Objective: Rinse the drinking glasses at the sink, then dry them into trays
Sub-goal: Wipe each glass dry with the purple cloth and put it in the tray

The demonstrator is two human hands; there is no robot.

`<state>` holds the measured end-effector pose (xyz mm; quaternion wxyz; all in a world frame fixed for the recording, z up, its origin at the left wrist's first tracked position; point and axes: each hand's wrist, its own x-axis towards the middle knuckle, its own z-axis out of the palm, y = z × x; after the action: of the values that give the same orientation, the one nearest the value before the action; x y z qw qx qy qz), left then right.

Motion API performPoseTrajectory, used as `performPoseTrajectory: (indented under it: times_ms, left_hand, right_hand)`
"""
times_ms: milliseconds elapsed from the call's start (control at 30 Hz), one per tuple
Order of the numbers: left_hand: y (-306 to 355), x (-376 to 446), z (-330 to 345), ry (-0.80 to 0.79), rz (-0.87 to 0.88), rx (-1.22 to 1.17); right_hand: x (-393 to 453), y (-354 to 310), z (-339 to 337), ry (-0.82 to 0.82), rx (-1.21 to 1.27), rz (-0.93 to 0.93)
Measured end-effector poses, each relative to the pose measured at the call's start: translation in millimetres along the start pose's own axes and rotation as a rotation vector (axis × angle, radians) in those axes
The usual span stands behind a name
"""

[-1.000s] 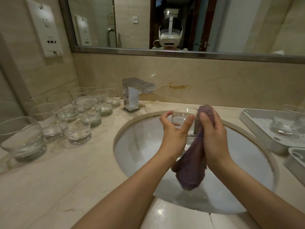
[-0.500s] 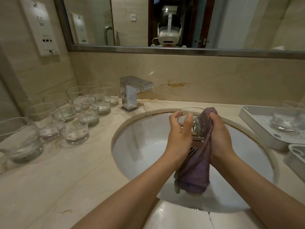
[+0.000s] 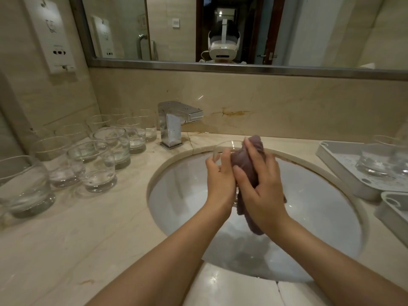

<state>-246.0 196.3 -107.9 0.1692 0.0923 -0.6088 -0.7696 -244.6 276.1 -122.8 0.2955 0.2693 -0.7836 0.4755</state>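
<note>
Over the white sink basin (image 3: 313,208) my left hand (image 3: 219,175) grips a clear drinking glass (image 3: 223,145); only its rim shows above my fingers. My right hand (image 3: 261,184) holds a purple cloth (image 3: 245,164) wrapped against the right side of the glass, and the cloth's tail hangs down toward the basin. Several clear glasses (image 3: 99,166) stand grouped on the counter to the left. A white tray (image 3: 340,164) at the right carries a glass (image 3: 375,157).
A chrome faucet (image 3: 174,124) stands behind the basin, left of my hands. The corner of a second white tray (image 3: 395,208) shows at the right edge. The marble counter (image 3: 88,235) runs along the front left. A mirror hangs above the backsplash.
My right hand has slid the cloth round the glass, from behind it to over its right side. Both hands shifted slightly up and back over the basin.
</note>
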Motion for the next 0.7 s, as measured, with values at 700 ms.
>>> performPoseTrajectory:
  times_ms: [700]
  left_hand:
    - [10.6,-7.1,-1.7,-0.130,-0.008,0.069]
  right_hand:
    - [15.8,-0.9,-17.1,0.035,0.231,0.317]
